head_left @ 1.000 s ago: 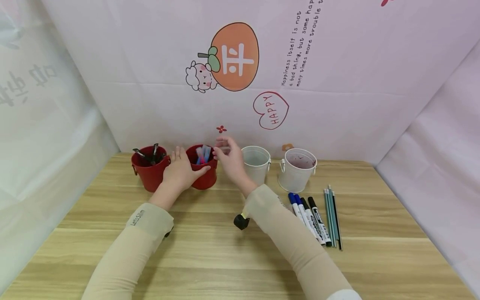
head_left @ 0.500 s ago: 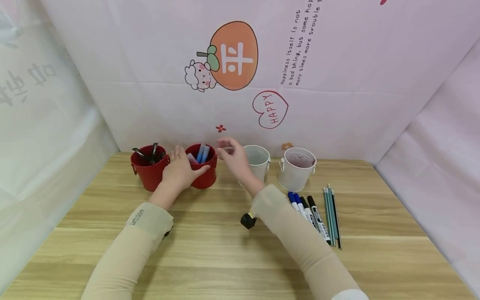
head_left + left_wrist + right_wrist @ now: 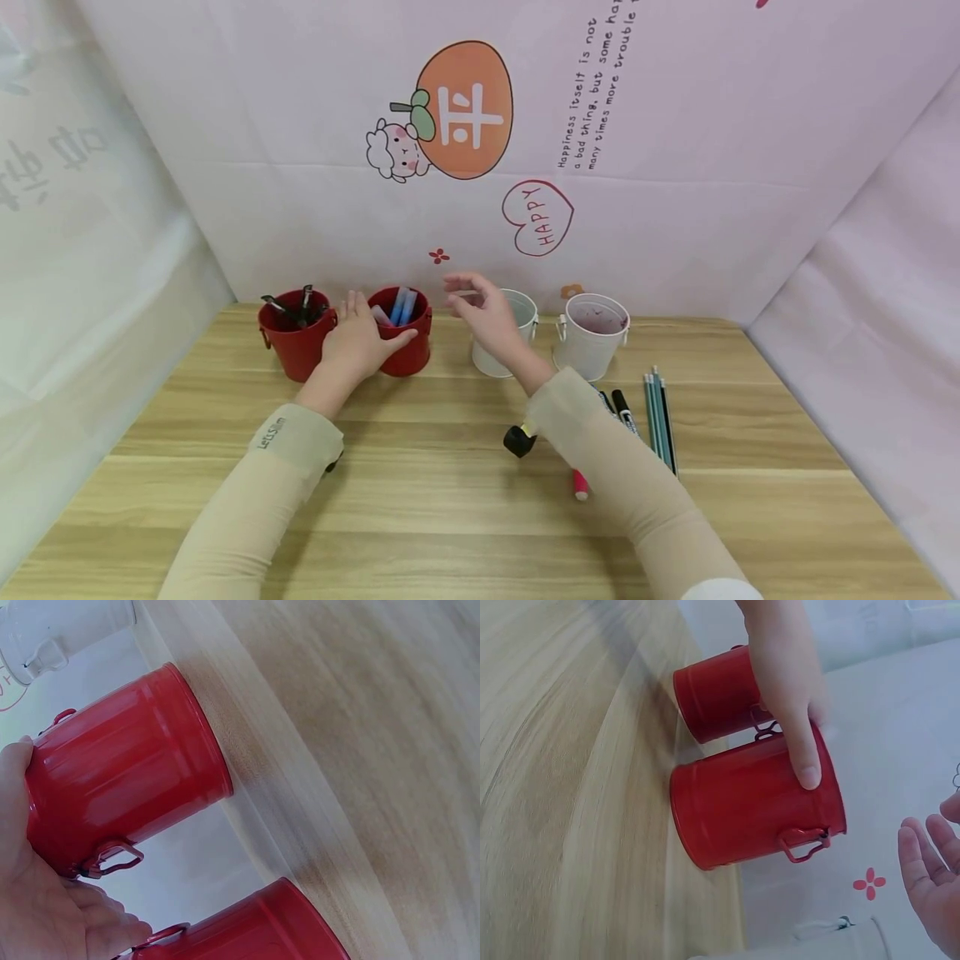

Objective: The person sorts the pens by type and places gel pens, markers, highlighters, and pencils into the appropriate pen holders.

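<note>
My left hand [image 3: 352,340] rests on the left side of the second red bucket [image 3: 405,357], thumb straight across its front near the rim. Its fingers [image 3: 90,919] extend between this bucket and the other red bucket [image 3: 298,350]. Blue markers [image 3: 403,307] and a paler pink one [image 3: 381,316] stand inside the second bucket; dark pens [image 3: 288,312] stand in the first. Bent loosely with nothing in it, my right hand [image 3: 491,321] hovers before a white bucket [image 3: 491,358]. In the right wrist view its fingers [image 3: 922,859] are spread apart.
Another white bucket [image 3: 591,346] stands further right. In front lie black-capped markers [image 3: 622,407] partly hidden by the sleeve, and several pencils [image 3: 658,417]. A pink marker end [image 3: 581,485] shows below the right forearm. A printed cloth [image 3: 637,225] hangs behind.
The pink and blue markers have settled inside the second red bucket. My right hand has moved right, away from its rim. A pink marker end appears from under the forearm. The left hand stays put.
</note>
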`<state>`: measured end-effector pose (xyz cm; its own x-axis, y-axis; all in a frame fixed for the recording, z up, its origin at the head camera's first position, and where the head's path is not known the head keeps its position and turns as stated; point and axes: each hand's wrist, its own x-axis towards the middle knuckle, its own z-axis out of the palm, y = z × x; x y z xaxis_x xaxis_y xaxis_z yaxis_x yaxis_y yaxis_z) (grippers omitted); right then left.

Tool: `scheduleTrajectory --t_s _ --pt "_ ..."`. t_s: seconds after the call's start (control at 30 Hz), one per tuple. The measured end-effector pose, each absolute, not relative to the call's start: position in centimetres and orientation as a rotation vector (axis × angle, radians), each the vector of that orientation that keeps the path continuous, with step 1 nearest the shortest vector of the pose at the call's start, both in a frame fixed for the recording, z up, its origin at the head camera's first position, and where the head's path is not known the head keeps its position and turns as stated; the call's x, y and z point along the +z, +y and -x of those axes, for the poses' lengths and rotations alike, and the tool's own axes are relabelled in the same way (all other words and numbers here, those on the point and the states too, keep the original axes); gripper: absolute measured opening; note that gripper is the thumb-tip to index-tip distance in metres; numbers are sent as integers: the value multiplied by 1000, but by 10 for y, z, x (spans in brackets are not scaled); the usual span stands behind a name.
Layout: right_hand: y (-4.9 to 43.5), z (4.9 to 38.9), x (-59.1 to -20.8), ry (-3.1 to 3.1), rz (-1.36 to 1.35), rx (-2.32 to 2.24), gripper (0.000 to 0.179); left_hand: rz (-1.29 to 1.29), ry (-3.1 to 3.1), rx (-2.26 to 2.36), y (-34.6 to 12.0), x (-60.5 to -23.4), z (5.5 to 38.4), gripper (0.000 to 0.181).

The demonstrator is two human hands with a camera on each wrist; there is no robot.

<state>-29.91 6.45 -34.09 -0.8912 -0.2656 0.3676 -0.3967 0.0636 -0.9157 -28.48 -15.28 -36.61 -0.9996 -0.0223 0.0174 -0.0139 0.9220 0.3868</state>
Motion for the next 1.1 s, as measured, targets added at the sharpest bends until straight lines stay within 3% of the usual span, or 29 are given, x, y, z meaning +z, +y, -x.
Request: scheduleTrajectory --t_s 1.1 --pt "130 263 -345 -2295 -901 1859 33 -19 -3046 -614 -153 -366 284 121"
